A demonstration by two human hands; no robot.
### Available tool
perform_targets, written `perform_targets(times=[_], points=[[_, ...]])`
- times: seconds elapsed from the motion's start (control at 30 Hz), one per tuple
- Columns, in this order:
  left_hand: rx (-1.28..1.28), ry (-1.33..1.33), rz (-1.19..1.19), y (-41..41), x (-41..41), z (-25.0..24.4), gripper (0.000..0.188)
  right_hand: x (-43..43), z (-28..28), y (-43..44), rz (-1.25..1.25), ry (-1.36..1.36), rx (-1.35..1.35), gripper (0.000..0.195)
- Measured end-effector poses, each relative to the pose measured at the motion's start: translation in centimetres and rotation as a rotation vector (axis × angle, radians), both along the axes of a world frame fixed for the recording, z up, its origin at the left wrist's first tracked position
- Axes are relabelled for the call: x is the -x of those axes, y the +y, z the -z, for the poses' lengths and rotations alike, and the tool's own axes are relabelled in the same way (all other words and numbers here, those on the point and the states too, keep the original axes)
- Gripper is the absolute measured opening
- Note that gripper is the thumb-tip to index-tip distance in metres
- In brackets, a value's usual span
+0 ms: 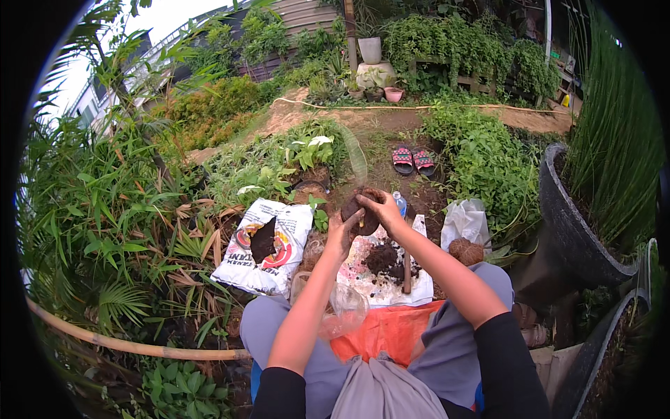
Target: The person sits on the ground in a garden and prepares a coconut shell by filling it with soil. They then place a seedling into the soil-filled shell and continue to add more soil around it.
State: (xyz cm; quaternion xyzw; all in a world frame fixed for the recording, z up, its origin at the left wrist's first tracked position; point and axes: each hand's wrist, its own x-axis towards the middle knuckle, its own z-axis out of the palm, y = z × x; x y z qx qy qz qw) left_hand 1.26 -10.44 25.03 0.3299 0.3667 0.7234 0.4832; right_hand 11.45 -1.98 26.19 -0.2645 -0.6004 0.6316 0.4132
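Observation:
Both soiled hands are wrapped around a dark ball of soil [370, 224] held in the air. My left hand [341, 233] grips it from the near left, with the thumb across its front. On the right side, my right hand [383, 208] curls its fingers over the top. A long pale green leaf [357, 154] rises above the ball; its base is hidden by the fingers. Beneath lies a stained white sheet [421, 290] with a mound of dark soil [384, 259]. A tool with a wooden handle [407, 272] rests beside that mound.
An opened sack of dark soil [298, 225] lies left, bearing writing. Nearby are a clear plastic bag [343, 309], a bottle [400, 203], a brown fibre ball [466, 252] and a white plastic bag [463, 222]. Slippers [413, 160] sit ahead. A large black pot [581, 230] stands right.

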Motion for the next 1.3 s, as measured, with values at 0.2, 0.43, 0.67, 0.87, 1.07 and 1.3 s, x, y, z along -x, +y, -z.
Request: perform_targets(times=[0.2, 0.43, 0.67, 0.87, 1.07, 1.3], points=[[0.015, -0.051, 0.070, 2.3, -0.4, 0.7, 0.037, -0.9, 0.8, 2.7, -0.007, -0.033, 0.047, 0.052], [-0.013, -0.023, 0.135, 3.6, -1.8, -0.2, 0.043, -2.7, 0.0, 4.8, -0.149, -0.070, -0.020, 0.050], [-0.025, -0.068, 0.178, 3.5, -2.2, -1.0, 0.051, -3.8, -0.6, 4.8, -0.209, -0.047, -0.085, 0.039], [-0.064, -0.038, 0.150, 3.7, -2.1, -1.1, 0.050, -3.3, -1.3, 4.2, -0.164, -0.009, -0.079, 0.053], [-0.060, 0.067, 0.114, 3.1, -2.0, -2.4, 0.050, -2.9, -1.9, 2.8, -0.024, -0.014, -0.140, 0.043], [-0.009, 0.088, 0.278, 3.6, 0.2, -0.5, 0.057, -2.8, -2.4, 3.4, -0.210, 0.161, 0.174, 0.029]])
